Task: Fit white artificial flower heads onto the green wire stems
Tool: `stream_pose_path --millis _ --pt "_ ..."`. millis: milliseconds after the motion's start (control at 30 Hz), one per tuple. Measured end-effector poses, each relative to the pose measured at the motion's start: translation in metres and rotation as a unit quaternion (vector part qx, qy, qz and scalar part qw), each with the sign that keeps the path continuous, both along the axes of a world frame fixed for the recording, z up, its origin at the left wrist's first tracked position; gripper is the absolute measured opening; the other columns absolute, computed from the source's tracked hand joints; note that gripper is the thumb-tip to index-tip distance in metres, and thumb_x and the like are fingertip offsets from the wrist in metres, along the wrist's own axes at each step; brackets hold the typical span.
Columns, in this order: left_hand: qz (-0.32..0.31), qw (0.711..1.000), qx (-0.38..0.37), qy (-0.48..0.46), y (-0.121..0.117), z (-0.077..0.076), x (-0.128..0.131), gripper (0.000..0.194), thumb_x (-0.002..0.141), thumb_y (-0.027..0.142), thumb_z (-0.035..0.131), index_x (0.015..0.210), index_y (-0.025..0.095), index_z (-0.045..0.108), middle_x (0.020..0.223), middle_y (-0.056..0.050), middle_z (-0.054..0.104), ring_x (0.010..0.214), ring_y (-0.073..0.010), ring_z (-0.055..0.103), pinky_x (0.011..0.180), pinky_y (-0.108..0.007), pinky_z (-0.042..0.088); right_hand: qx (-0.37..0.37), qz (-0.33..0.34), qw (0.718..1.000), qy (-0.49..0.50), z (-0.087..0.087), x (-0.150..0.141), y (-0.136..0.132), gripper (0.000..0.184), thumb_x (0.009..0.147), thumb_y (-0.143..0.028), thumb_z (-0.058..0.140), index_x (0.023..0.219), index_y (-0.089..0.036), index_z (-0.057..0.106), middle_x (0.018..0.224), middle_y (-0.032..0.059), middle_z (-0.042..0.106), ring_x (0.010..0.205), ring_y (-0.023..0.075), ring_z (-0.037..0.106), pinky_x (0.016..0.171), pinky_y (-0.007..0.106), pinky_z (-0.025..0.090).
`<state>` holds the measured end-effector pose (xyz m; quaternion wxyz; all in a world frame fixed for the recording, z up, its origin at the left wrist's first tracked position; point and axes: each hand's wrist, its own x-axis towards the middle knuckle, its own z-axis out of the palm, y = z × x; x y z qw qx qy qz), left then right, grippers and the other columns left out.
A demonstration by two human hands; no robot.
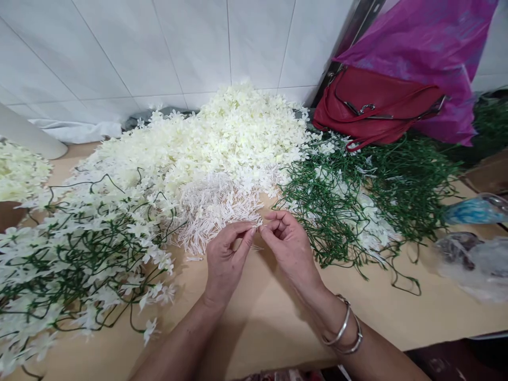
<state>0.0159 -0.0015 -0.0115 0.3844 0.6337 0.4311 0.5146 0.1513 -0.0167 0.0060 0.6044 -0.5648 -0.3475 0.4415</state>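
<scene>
Over the middle of the table, my left hand [224, 259] and my right hand [292, 253] meet at their fingertips. Thumb and forefinger of each are pinched together on a small white artificial flower stamen [257, 224], mostly covered by the fingers. Just beyond my left hand lies a pile of thin white stamens [204, 214]. Behind it rises a big heap of cream fabric petals [246, 127]. Tangled green plastic stems [329, 233] lie right of my right hand. Left of my left hand spread white flowers on green stems [99, 248].
A red handbag [381, 100] and a purple plastic bag [444, 42] stand at the back right. Clear plastic bags [480, 264] sit at the right edge. A white tiled wall [190, 42] closes off the table [254, 328] behind.
</scene>
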Motion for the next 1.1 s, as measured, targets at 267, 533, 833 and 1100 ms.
stream_pose_path --millis 267,533,833,1100 --pt "-0.001 0.995 -0.091 -0.049 0.0012 -0.0028 0.0007 0.015 0.095 0.034 0.071 0.098 0.021 0.078 0.093 -0.003 0.081 0.086 -0.0171 0.074 0.082 -0.027 0.058 0.006 0.018 0.999 -0.029 0.0059 -0.0038 0.0008 0.025 0.078 -0.028 0.074 0.099 -0.022 0.061 0.066 -0.0065 0.059 0.061 0.013 0.055 0.067 0.029 0.046" --pt "-0.012 0.993 -0.103 -0.062 0.0001 -0.0036 0.0013 0.016 0.095 0.035 0.072 0.099 0.021 0.079 0.095 -0.003 0.081 0.089 -0.0178 0.075 0.084 -0.027 0.059 0.012 0.007 0.998 -0.061 0.0041 -0.0042 -0.0018 0.022 0.081 -0.027 0.072 0.1 -0.022 0.062 0.07 -0.0043 0.061 0.069 0.0149 0.058 0.074 0.031 0.048" --pt "0.003 0.992 -0.105 -0.066 0.0017 -0.0021 0.0002 0.015 0.096 0.032 0.071 0.103 0.021 0.077 0.097 -0.003 0.08 0.091 -0.0163 0.074 0.086 -0.026 0.057 -0.011 0.049 0.998 -0.022 0.004 0.0006 0.0034 0.025 0.081 -0.035 0.077 0.1 -0.018 0.071 0.073 -0.0018 0.066 0.067 0.0138 0.06 0.07 0.029 0.048" --pt "0.044 0.983 -0.099 -0.15 0.0099 0.0011 0.0009 0.021 0.089 0.039 0.079 0.095 0.018 0.078 0.092 -0.004 0.079 0.086 -0.0158 0.073 0.084 -0.028 0.058 0.06 -0.002 0.996 -0.071 0.0015 0.0051 -0.0016 0.008 0.084 -0.026 0.079 0.089 -0.021 0.074 0.083 -0.0001 0.072 0.076 0.0148 0.064 0.076 0.03 0.053"
